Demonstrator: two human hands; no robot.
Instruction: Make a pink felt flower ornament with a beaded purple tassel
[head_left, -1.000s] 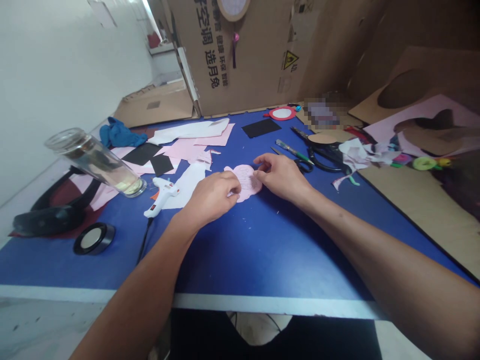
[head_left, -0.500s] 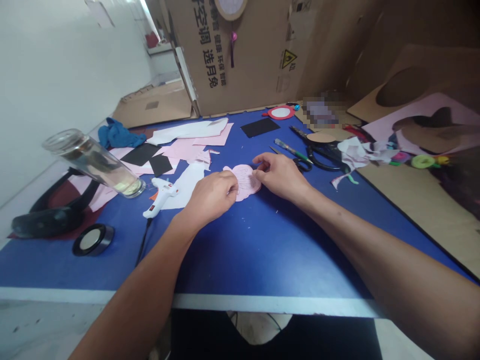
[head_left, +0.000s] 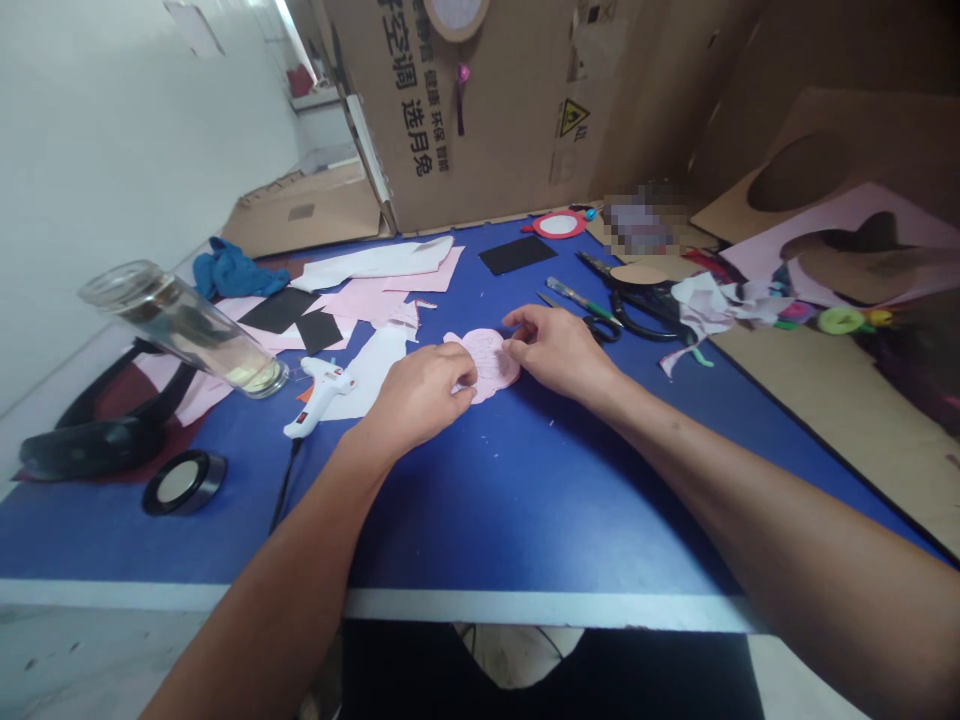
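Holding the pink paper shape (head_left: 489, 362) on the blue worktop (head_left: 480, 530) — the left hand (head_left: 420, 392) is still pressing down, and the right hand (head_left: 557, 350) is maybe pinching its edge.

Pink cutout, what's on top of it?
On the pink cutout lies the left hand, with the right fingers at its edge. The paper under the left hand is hidden.

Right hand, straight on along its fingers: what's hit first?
The pink scalloped paper cutout: the right hand's fingertips seem to touch its edge, though depth is unclear.
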